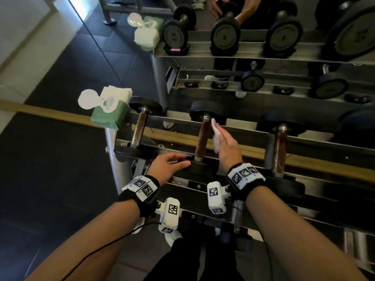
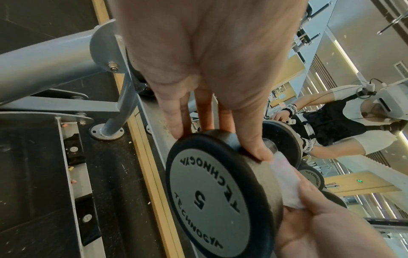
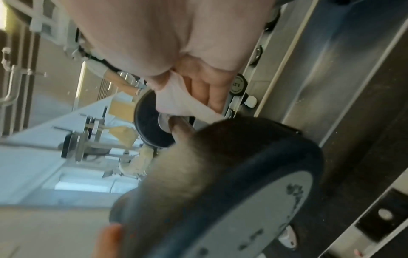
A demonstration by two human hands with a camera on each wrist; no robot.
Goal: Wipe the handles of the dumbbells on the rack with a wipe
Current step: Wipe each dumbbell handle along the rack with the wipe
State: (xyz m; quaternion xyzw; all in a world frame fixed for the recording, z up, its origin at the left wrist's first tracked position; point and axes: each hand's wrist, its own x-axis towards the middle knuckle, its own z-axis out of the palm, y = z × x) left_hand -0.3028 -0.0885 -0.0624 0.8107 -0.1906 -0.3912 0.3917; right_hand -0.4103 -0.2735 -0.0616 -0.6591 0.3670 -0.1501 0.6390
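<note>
Several dumbbells with brown handles lie across the top tier of the rack [image 1: 243, 130]. My left hand [image 1: 183, 160] [image 2: 220, 144] holds the near black head [image 1: 200, 168] [image 2: 212, 197], marked 5, of the middle dumbbell, thumb on one side of its rim and fingers on the other. Its handle [image 1: 203, 138] is bare. Just right of that handle, my right hand [image 1: 220, 134] [image 3: 194, 90] pinches a crumpled white wipe [image 1: 216, 138] [image 2: 287, 181] [image 3: 176, 101], close to the handle's far end. Whether the wipe touches the handle is unclear.
A green pack of wipes [image 1: 109, 112] with its lid open sits at the rack's left end. One dumbbell [image 1: 140, 128] lies left of the middle one, another [image 1: 281, 151] to its right. A mirror behind the rack reflects the dumbbells and me. A lower tier lies below my wrists.
</note>
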